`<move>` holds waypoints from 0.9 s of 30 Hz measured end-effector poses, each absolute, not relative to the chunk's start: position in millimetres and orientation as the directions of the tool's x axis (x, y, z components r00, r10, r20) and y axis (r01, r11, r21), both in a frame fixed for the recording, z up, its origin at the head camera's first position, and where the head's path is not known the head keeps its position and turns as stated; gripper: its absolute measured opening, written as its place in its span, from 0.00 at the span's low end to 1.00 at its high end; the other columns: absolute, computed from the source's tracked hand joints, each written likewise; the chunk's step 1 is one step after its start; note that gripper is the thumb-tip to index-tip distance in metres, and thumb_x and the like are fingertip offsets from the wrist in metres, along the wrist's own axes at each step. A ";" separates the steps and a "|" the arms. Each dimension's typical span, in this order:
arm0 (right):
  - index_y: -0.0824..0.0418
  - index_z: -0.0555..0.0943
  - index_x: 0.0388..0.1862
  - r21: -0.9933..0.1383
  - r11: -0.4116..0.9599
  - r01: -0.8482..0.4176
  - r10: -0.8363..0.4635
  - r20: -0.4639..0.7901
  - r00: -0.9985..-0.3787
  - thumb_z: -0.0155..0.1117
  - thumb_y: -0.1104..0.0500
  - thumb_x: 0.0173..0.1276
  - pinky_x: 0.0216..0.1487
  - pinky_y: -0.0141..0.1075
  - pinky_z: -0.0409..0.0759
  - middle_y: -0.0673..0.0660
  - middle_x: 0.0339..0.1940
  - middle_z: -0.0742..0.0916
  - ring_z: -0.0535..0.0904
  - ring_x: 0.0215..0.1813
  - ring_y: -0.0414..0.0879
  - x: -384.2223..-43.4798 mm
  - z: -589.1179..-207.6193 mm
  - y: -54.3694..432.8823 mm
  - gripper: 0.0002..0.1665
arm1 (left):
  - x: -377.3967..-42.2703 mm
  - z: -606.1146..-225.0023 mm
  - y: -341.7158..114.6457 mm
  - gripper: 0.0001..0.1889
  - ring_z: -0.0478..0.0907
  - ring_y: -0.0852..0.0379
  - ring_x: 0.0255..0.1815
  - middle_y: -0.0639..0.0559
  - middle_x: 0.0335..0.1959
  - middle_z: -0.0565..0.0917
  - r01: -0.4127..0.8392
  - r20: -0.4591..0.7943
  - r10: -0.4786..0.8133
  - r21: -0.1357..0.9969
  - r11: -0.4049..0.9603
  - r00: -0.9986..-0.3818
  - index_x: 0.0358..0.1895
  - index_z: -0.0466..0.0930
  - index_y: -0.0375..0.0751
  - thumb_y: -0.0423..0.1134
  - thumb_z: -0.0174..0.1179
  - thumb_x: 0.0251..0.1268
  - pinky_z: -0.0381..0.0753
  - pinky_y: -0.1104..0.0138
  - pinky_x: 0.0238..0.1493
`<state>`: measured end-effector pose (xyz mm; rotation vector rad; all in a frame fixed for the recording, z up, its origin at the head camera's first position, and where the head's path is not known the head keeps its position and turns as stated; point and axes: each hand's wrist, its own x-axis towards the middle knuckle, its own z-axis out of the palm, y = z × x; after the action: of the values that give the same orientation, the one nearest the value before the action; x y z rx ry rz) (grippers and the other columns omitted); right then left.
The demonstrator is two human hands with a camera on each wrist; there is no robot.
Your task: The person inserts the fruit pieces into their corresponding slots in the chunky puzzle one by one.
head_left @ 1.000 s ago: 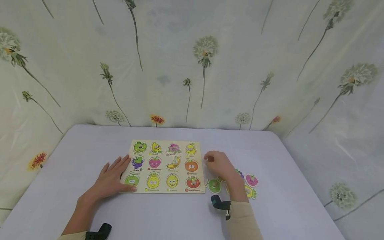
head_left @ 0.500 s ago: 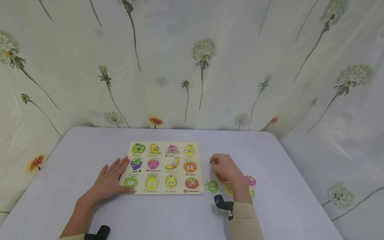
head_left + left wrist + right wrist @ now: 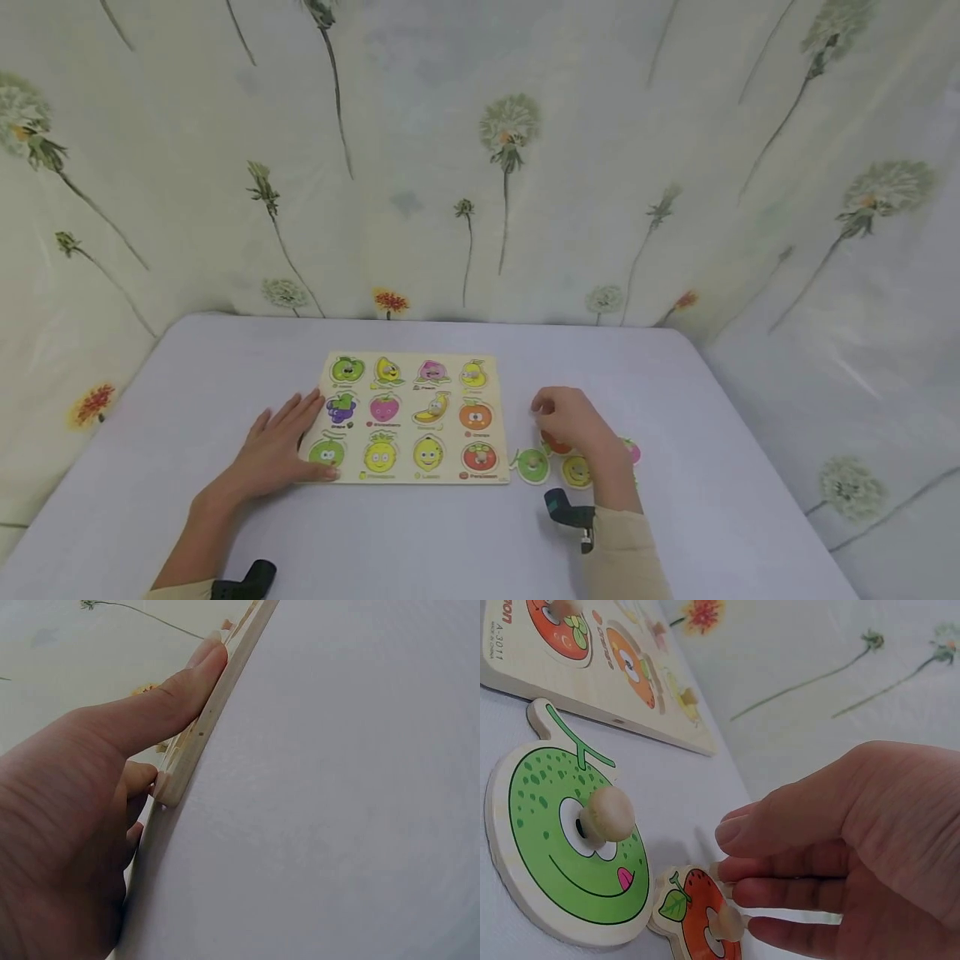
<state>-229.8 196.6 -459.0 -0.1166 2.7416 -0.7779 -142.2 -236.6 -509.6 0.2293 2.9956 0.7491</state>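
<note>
Left hand point(image 3: 281, 450): my fingers spread along the left edge of the puzzle board point(image 3: 453, 461), thumb at its near corner.
Right hand point(image 3: 573, 421): my fingers bend loosely near the knob point(image 3: 729, 924) of the orange piece point(image 3: 699, 915), nothing visible between them (contact: I cannot tell).
Green piece point(image 3: 570, 868): on the table point(image 3: 420, 542), between puzzle board and orange piece.

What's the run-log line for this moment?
left hand: on left edge of puzzle board | right hand: near orange-colored piece, no hold visible | green piece: on table beside puzzle board
</note>
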 end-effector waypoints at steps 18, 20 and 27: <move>0.56 0.85 0.44 -0.483 0.876 -0.018 -0.161 -0.257 -0.953 0.65 0.64 0.60 0.41 0.38 0.81 0.55 0.39 0.84 0.77 0.41 0.49 -224.7 -457.4 205.6 0.13 | -139.8 -505.7 -235.1 0.63 0.46 0.36 0.81 0.43 0.81 0.54 0.124 -0.019 0.152 0.482 0.867 -0.988 0.79 0.52 0.41 0.68 0.72 0.41 0.40 0.33 0.75; 0.56 0.85 0.43 -0.478 0.878 -0.023 -0.165 -0.257 -0.952 0.66 0.64 0.60 0.40 0.38 0.82 0.55 0.39 0.84 0.77 0.41 0.48 -223.9 -456.9 206.9 0.11 | -138.7 -503.1 -234.2 0.63 0.47 0.36 0.81 0.43 0.81 0.54 0.124 -0.020 0.153 0.488 0.864 -0.988 0.79 0.52 0.40 0.68 0.72 0.41 0.40 0.34 0.75; 0.57 0.84 0.35 -0.459 0.888 -0.032 -0.171 -0.265 -0.949 0.67 0.64 0.60 0.38 0.37 0.80 0.54 0.35 0.85 0.77 0.38 0.47 -219.6 -455.6 209.0 0.05 | -139.3 -499.1 -233.7 0.63 0.47 0.36 0.81 0.43 0.81 0.54 0.122 -0.030 0.155 0.482 0.867 -0.987 0.79 0.52 0.40 0.68 0.72 0.41 0.40 0.34 0.75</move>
<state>-219.6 209.0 -455.6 -0.1520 2.7557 -0.6634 -139.3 -233.7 -499.1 0.2207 2.9702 0.7603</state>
